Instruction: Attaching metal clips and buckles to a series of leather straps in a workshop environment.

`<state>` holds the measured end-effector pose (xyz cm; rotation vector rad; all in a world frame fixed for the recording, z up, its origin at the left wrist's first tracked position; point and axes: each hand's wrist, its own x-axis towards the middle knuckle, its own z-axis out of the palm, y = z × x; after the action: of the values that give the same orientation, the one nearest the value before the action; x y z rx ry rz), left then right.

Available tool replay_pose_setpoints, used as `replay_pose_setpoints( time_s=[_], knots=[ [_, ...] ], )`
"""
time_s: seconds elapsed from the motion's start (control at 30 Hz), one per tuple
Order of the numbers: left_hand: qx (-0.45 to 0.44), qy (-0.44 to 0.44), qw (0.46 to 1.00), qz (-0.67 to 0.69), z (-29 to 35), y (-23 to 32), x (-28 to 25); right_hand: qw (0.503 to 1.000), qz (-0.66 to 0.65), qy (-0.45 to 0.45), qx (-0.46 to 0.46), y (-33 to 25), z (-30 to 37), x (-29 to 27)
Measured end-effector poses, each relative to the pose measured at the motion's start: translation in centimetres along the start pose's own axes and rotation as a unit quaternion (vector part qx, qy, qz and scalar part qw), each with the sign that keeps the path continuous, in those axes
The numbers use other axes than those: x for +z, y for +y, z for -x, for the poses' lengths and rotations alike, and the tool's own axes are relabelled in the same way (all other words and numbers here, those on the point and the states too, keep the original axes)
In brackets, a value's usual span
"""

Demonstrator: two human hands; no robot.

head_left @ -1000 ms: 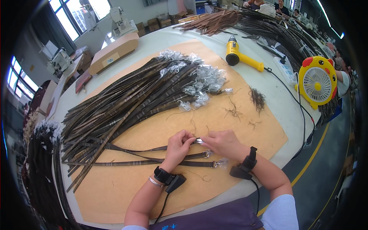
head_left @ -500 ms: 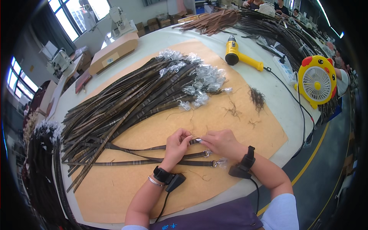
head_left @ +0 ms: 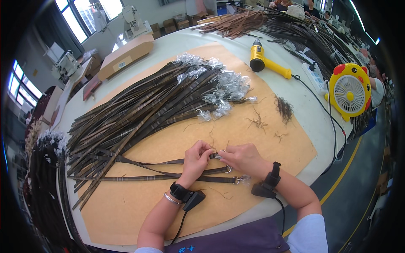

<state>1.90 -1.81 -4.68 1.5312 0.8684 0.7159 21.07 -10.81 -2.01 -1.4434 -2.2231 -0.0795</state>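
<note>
The left hand (head_left: 196, 162) has its thumb and forefinger pressed together, and they pinch a dark strap (head_left: 173, 162) close to its end. The right hand (head_left: 244, 156) is also closed, with its fingertips pinching the shiny end of this same strap; which part lies inside the fingers, I cannot tell. The end of the strap is between the two hands, above the brown paper sheet (head_left: 162, 215), and its length runs to the left. Nearer to the person, two other straps (head_left: 211, 179) lie on the paper, with metal fittings at their right ends. Behind the hands there is a big pile of straps (head_left: 135, 103), many ends wrapped in clear plastic (head_left: 230, 86). To the right of this pile lies a tuft of loose threads (head_left: 284, 110), and farther back, on the white table (head_left: 181, 47), a yellow heat gun (head_left: 276, 68)
</note>
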Motion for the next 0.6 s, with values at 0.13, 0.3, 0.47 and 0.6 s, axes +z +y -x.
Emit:
replay_pose_setpoints(
  time_s=[0.13, 0.3, 0.47, 0.6],
  knots=[
    [-0.005, 0.006, 1.0, 0.017, -0.3, 0.0, 0.1, 0.999, -0.012, -0.034, 0.004, 0.2, -0.1, -0.1],
    [-0.024, -0.031, 0.999, -0.023, -1.7, 2.1, -0.8, 0.967, -0.205, 0.019, 0.147, 1.0, -0.1, -0.2],
    [0.17, -0.026, 0.896, -0.41, -2.5, 3.2, -2.2, 0.933, -0.196, 0.123, 0.275, 2.9, 0.0, -0.5],
    [0.149, -0.02, 0.906, -0.396, -0.8, 3.0, -3.7, 0.906, -0.306, 0.095, 0.275, 3.1, -1.0, 0.2]
  ],
)
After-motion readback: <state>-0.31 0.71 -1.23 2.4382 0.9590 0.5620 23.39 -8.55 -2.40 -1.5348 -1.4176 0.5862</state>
